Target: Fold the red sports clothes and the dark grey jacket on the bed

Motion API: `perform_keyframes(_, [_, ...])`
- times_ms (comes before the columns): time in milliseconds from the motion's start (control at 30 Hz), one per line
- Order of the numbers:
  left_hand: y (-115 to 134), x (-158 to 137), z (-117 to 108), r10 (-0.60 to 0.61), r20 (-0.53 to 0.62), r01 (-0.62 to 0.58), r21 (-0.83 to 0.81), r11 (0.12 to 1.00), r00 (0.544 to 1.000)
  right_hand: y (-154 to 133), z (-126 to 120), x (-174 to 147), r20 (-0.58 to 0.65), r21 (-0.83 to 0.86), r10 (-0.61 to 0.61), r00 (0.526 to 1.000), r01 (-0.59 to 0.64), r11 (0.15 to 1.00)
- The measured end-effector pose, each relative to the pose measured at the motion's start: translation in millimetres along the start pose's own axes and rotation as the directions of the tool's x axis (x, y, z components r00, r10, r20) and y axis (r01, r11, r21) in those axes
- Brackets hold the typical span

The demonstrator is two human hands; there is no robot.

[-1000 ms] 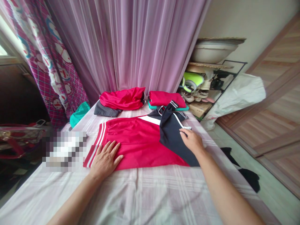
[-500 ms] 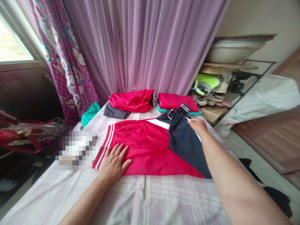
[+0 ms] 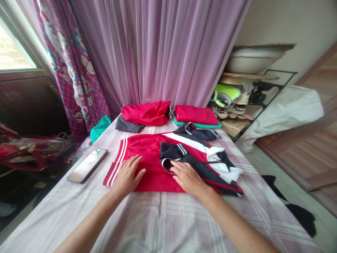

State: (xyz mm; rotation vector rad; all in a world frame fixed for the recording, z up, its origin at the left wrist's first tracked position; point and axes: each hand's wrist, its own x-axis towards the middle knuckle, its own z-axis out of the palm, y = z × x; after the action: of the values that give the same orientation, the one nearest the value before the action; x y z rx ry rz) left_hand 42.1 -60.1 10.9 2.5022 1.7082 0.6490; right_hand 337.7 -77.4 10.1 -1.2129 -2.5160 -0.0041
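A red, dark navy and white sports top (image 3: 152,179) lies spread sideways, its white-striped hem at the left and white collar (image 3: 218,161) at the right. My left hand (image 3: 127,175) rests flat on the red cloth beside the striped hem, fingers spread, holding nothing. My right hand (image 3: 188,177) lies over the near dark sleeve (image 3: 173,151), which is folded inward across the body. Its fingers are stretched out at the white-edged sleeve opening. The far dark sleeve (image 3: 202,133) points right.
A phone (image 3: 88,165) lies left of the top on the checked cloth (image 3: 147,221). Behind are a crumpled red garment (image 3: 146,112), a grey one (image 3: 129,124) and a folded red-and-teal pile (image 3: 197,115). A shoe rack (image 3: 279,93) stands at the right, a purple curtain (image 3: 158,49) behind.
My right hand has moved left and nearer, away from the top's right side. The near sleeve now lies folded over the red body, and the white collar shows. My left hand has barely moved.
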Motion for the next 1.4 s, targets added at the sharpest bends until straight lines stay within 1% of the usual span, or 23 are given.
perform_keyframes(67, [19, 11, -1, 0.067, -0.022, -0.069, -0.065, 0.996, 0.997, -2, 6, -13, -0.03, -0.001, 0.059, 0.998, -0.059, 0.998])
perform_keyframes(167, [58, 35, 5, 0.137, -0.014, -0.138, -0.129, 0.982, 0.99, -2, 7, -22, -0.048, 0.006, 0.079, 0.996, -0.079, 0.997])
perform_keyframes(233, [85, 55, 12, 0.163, 0.054, -0.157, -0.11, 0.981, 0.985, -2, 4, -23, -0.041, 0.028, 0.076, 0.996, -0.075, 0.997])
perform_keyframes(300, [105, 74, 19, 0.156, 0.172, -0.154, -0.027, 0.988, 0.973, 3, 0, -28, -0.037, 0.038, 0.095, 0.995, -0.094, 0.995])
perform_keyframes(367, [116, 92, 23, 0.08, 0.285, -0.104, 0.069, 0.992, 0.955, 15, -5, -40, -0.042, 0.019, 0.139, 0.989, -0.139, 0.99])
perform_keyframes(400, [118, 99, 24, 0.031, 0.317, -0.068, 0.107, 0.992, 0.948, 24, -6, -48, -0.046, 0.004, 0.167, 0.985, -0.167, 0.986])
perform_keyframes(467, [115, 110, 20, -0.051, 0.333, -0.001, 0.155, 0.988, 0.941, 45, -8, -70, -0.057, -0.022, 0.223, 0.973, -0.225, 0.974])
perform_keyframes(500, [110, 113, 16, -0.082, 0.316, 0.031, 0.162, 0.986, 0.945, 56, -7, -81, -0.066, -0.023, 0.246, 0.967, -0.248, 0.968])
perform_keyframes(567, [98, 113, 4, -0.164, 0.228, 0.135, 0.136, 0.981, 0.96, 75, -4, -100, -0.098, 0.0, 0.273, 0.957, -0.274, 0.962])
perform_keyframes(633, [84, 105, -10, -0.278, 0.098, 0.275, 0.045, 0.96, 0.955, 86, 0, -112, -0.134, 0.041, 0.273, 0.953, -0.27, 0.962])
perform_keyframes(700, [69, 88, -22, -0.391, -0.014, 0.389, -0.064, 0.919, 0.92, 91, 4, -116, -0.152, 0.074, 0.27, 0.951, -0.261, 0.962])
perform_keyframes(767, [56, 66, -28, -0.487, -0.065, 0.477, -0.125, 0.87, 0.871, 92, 7, -116, -0.146, 0.095, 0.267, 0.952, -0.255, 0.962])
perform_keyframes(900, [33, 18, -27, -0.646, -0.074, 0.628, -0.172, 0.759, 0.76, 93, 8, -114, -0.128, 0.113, 0.255, 0.958, -0.242, 0.964])
perform_keyframes(967, [25, 2, -25, -0.686, -0.092, 0.662, -0.201, 0.722, 0.721, 94, 8, -114, -0.13, 0.108, 0.255, 0.958, -0.242, 0.964])
perform_keyframes(1000, [23, -3, -25, -0.695, -0.095, 0.667, -0.214, 0.713, 0.713, 95, 8, -115, -0.13, 0.107, 0.255, 0.958, -0.242, 0.964])
perform_keyframes(1033, [21, -6, -27, -0.693, -0.086, 0.665, -0.217, 0.715, 0.716, 96, 8, -115, -0.128, 0.109, 0.255, 0.959, -0.242, 0.964])
perform_keyframes(1067, [20, -7, -29, -0.676, -0.066, 0.654, -0.2, 0.729, 0.734, 96, 8, -115, -0.123, 0.113, 0.256, 0.959, -0.242, 0.964])
perform_keyframes(1100, [20, -5, -32, -0.648, -0.036, 0.636, -0.157, 0.756, 0.761, 97, 7, -115, -0.118, 0.116, 0.259, 0.959, -0.245, 0.962])
perform_keyframes(1167, [20, 1, -38, -0.562, 0.045, 0.562, -0.006, 0.827, 0.826, 96, 6, -114, -0.111, 0.124, 0.267, 0.957, -0.254, 0.959])
perform_keyframes(1233, [18, 12, -43, -0.473, 0.132, 0.454, 0.155, 0.878, 0.871, 94, 5, -112, -0.115, 0.132, 0.275, 0.955, -0.259, 0.957])
perform_keyframes(1300, [14, 25, -44, -0.403, 0.199, 0.348, 0.261, 0.9, 0.893, 92, 4, -111, -0.135, 0.149, 0.284, 0.949, -0.264, 0.953])
perform_keyframes(1400, [6, 43, -44, -0.309, 0.271, 0.218, 0.321, 0.922, 0.911, 89, 1, -110, -0.173, 0.194, 0.335, 0.926, -0.301, 0.934])
